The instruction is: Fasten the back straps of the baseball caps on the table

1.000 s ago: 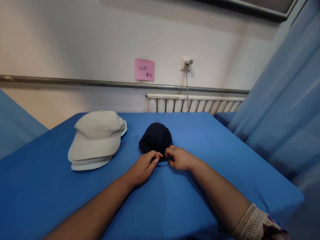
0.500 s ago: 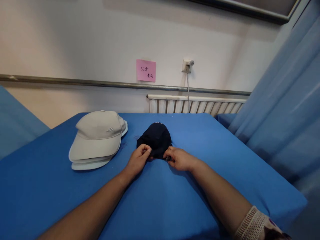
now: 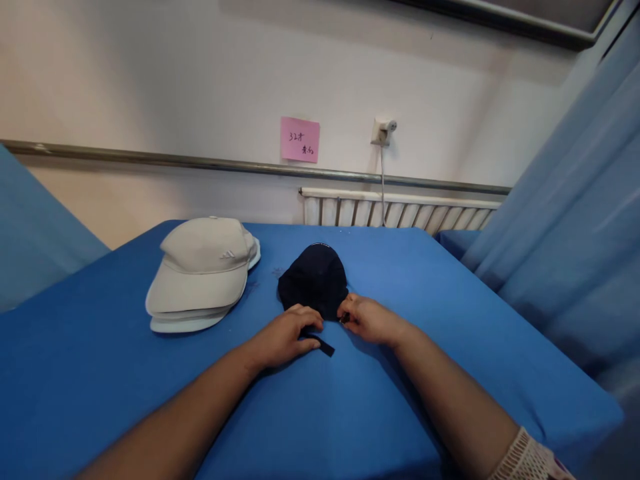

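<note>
A dark navy cap [image 3: 316,277] lies on the blue-covered table with its back edge toward me. My left hand [image 3: 290,335] is at the cap's near left edge, thumb and fingers parted. A dark strap [image 3: 326,348] comes out from under its thumb, its loose end pointing to the right. My right hand [image 3: 367,320] is closed at the near right edge, pinching a small metal buckle [image 3: 345,319] there. Fingers partly cover the buckle. To the left sits a stack of pale caps [image 3: 200,273], the top one beige with a small logo.
Blue cloth [image 3: 450,320] covers the table. Behind it are a white radiator [image 3: 395,208], a metal rail [image 3: 200,162] and a wall socket with a plug [image 3: 384,131]. A pink note [image 3: 300,140] is stuck on the wall. Blue curtains [image 3: 570,220] hang on both sides.
My left hand has let its pinch at the cap's edge go and come nearer me with fingers spread; the strap's loose end now shows. My right hand keeps its grip at the buckle.
</note>
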The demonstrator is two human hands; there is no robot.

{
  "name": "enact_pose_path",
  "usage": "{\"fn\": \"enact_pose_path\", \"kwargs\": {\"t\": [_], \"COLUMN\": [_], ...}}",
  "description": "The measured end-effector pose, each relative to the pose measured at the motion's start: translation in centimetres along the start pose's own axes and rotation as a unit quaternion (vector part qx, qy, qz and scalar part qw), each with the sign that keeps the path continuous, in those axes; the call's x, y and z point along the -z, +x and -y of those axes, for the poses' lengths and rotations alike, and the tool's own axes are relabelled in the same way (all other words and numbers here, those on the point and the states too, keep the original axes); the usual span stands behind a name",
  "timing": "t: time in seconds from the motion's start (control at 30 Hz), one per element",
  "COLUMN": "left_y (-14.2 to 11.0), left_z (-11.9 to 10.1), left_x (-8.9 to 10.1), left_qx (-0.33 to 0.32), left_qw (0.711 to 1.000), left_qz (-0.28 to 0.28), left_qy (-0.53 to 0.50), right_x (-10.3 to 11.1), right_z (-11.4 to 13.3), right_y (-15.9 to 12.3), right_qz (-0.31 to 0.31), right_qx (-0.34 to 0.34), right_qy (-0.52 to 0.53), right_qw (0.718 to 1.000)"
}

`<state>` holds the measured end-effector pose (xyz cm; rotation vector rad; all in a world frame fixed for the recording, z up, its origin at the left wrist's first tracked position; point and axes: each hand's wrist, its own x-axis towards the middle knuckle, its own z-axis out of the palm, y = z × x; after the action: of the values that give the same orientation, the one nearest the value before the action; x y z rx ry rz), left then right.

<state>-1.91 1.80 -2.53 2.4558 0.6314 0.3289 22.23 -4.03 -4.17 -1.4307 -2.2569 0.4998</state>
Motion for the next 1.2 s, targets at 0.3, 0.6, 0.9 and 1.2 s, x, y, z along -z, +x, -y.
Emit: {"fn": "enact_pose_path", "kwargs": {"t": [0.3, 0.6, 0.9, 1.2], "left_y": [-0.2, 0.0, 0.3, 0.3], "left_z": [-0.3, -0.2, -0.2, 0.0], "left_x": [0.1, -0.5, -0.8, -1.0], "left_qx": [-0.020, 0.043, 0.103, 0.110], "left_qw": [0.998, 0.998, 0.980, 0.974], "left_qz": [0.030, -0.053, -0.109, -0.110], "left_qy": [0.045, -0.017, -0.130, -0.162], "right_x": [-0.1, -0.5, 0.3, 0.3], "right_z": [-0.4, -0.6, -0.3, 0.0], "right_y": [0.0, 0.3, -0.1, -0.1], "right_qz": [0.021, 0.021, 0.032, 0.019], "right_qx": [0.009, 0.016, 0.044, 0.023], "right_qy": [-0.037, -0.028, -0.027, 0.010], "right_qw": [0.999, 0.999, 0.998, 1.000]}}
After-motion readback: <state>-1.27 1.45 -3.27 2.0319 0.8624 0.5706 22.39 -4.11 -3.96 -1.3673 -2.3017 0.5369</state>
